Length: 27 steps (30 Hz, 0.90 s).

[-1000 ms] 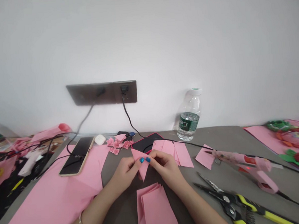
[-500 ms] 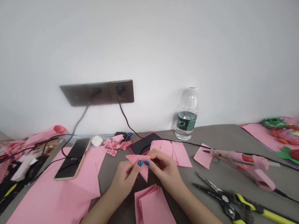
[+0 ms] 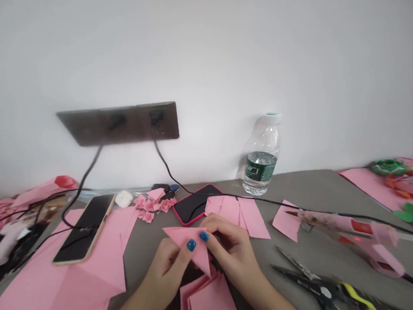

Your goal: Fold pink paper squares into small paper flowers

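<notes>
The pink paper triangle (image 3: 200,253) is sitting between the two hands, over the desk (image 3: 142,247). Nearest, a stack of folded pink paper (image 3: 214,306) is lying just below it in view; whether the triangle's near tip is touching the stack, I cannot tell. The scissors (image 3: 326,292) are lying open to the right.

The left hand (image 3: 171,266) is pinching the triangle, its thumb pressing the middle of the paper; from it, the triangle is lying right and slightly far. The right hand (image 3: 232,247) is gripping the far right corner under its thumb, so the triangle is lying to its left. The longest edge is running diagonally, from far left to near right, along the left hand's side. Neither hand is nearer: both are touching the paper, though the fingers behind are not showing clearly.

Farther on, a small pink square (image 3: 288,220) is resting beside the glue gun (image 3: 362,242), with pink paper roses (image 3: 147,204) sitting far left and a water bottle (image 3: 261,164) standing by the wall.
</notes>
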Tool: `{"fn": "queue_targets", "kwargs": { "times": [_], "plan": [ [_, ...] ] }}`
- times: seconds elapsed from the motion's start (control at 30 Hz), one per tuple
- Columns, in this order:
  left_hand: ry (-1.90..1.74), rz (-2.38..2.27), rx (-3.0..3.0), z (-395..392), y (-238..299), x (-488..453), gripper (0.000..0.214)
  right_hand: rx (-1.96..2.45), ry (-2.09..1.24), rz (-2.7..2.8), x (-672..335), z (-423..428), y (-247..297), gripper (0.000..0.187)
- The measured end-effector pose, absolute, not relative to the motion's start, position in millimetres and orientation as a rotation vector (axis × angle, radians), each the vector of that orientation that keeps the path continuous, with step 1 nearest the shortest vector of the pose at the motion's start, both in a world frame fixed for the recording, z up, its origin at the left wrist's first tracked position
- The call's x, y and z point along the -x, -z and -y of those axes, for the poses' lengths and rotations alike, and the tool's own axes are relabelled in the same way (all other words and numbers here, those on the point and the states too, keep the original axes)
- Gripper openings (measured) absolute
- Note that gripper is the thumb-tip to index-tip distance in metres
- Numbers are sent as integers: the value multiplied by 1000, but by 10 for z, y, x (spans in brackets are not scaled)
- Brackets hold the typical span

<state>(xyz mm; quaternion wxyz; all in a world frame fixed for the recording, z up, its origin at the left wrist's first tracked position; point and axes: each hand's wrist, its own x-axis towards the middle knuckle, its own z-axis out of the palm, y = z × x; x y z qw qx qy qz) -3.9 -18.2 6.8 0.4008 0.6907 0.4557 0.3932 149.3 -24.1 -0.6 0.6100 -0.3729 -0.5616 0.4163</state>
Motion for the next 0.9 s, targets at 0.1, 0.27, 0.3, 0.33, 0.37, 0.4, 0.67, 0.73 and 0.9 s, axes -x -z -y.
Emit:
{"fn": "queue_targets", "kwargs": {
  "times": [0.1,0.27,0.3,0.33,0.37,0.4,0.67,0.73,0.9],
  "plan": [
    [-932,-1056,-1704,187,-74,33,49,868,-936,1311,-1502,240,0,20],
    [-903,-1098,-1705,180,-54,48,45,868,-920,1317,-1511,234,-22,19],
    [-903,-1104,-1710,180,-50,53,43,868,-921,1320,-1512,235,-23,19],
    [-901,-1103,-1713,180,-48,56,43,869,-921,1322,-1512,236,-22,18],
    [-899,-1096,-1717,179,-51,58,43,870,-923,1323,-1512,237,-20,18],
    [-902,-1089,-1722,179,-56,57,42,870,-925,1323,-1511,239,-18,18],
    [-889,-1000,-1777,164,-113,44,39,860,-940,1314,-1512,236,-32,16],
    [-868,-984,-1773,169,-110,51,40,869,-936,1312,-1516,235,-37,17],
    [-869,-990,-1748,173,-123,58,38,877,-927,1306,-1522,235,-48,19]
  ]
}}
